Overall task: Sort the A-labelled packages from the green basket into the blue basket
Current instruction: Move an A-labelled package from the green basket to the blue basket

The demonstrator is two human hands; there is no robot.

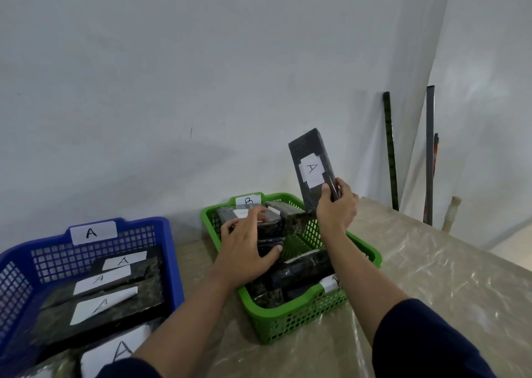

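My right hand [336, 208] grips the lower end of a long black package with a white A label [312, 163], held upright above the far right corner of the green basket [288, 323]. My left hand [247, 245] lies flat on a pile of black packages [299, 271] inside that basket, fingers spread. The green basket carries a B tag [249, 200] on its far rim. The blue basket [169, 251] at the left has an A tag [92, 232] and holds several black A-labelled packages [100, 305].
The baskets stand on a shiny beige table [417, 262] against a white wall. Dark poles [391, 153] lean in the corner at the right, beyond the table's far edge. Bare table surface lies to the right of the green basket.
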